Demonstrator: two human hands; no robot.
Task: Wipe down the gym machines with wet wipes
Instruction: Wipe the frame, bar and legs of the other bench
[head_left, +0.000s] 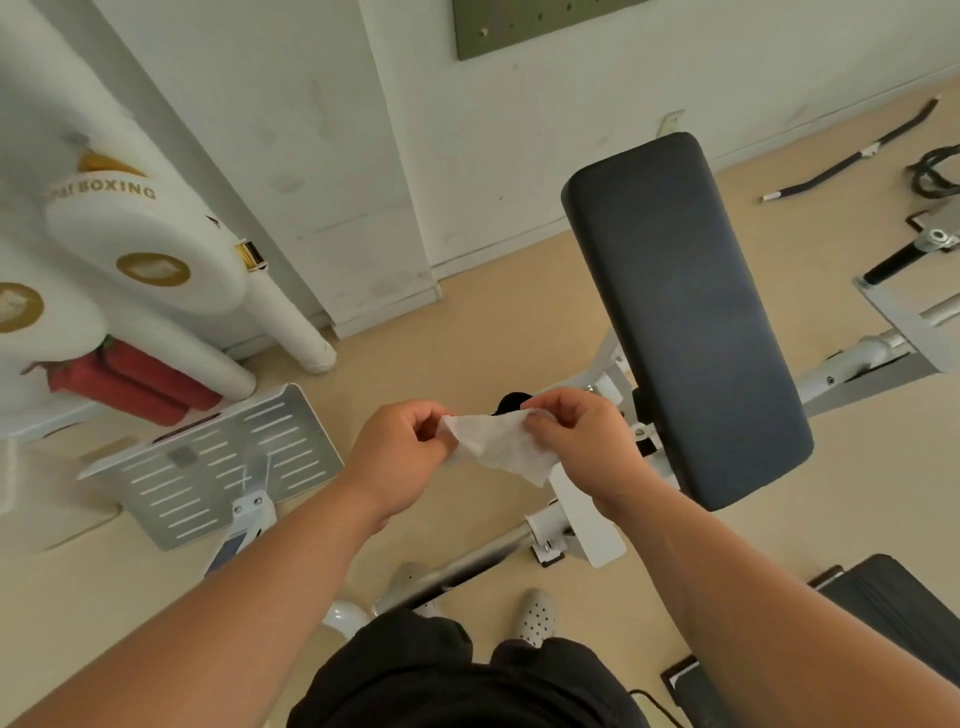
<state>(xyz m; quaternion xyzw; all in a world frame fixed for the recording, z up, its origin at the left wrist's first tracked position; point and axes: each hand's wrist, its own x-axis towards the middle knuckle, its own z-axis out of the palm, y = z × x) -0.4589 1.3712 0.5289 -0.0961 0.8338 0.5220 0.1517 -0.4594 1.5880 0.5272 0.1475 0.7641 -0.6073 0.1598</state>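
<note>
A white wet wipe (493, 441) hangs crumpled between both hands at the middle of the view. My left hand (400, 457) pinches its left edge with thumb and fingers. My right hand (582, 441) pinches its right upper edge. Just right of the hands stands a long dark padded bench (680, 312) on a white metal frame (571, 514); the wipe is in the air and apart from the pad. A slotted grey metal footplate (218, 462) of the machine sits to the lower left.
White boxing pads (145, 244) and a red roll (130, 379) lie at the left by the wall. A black bar (852, 156) and cables lie on the beige floor at the upper right. Another dark pad (893, 603) is at the lower right. My shoe (535, 618) stands by the frame.
</note>
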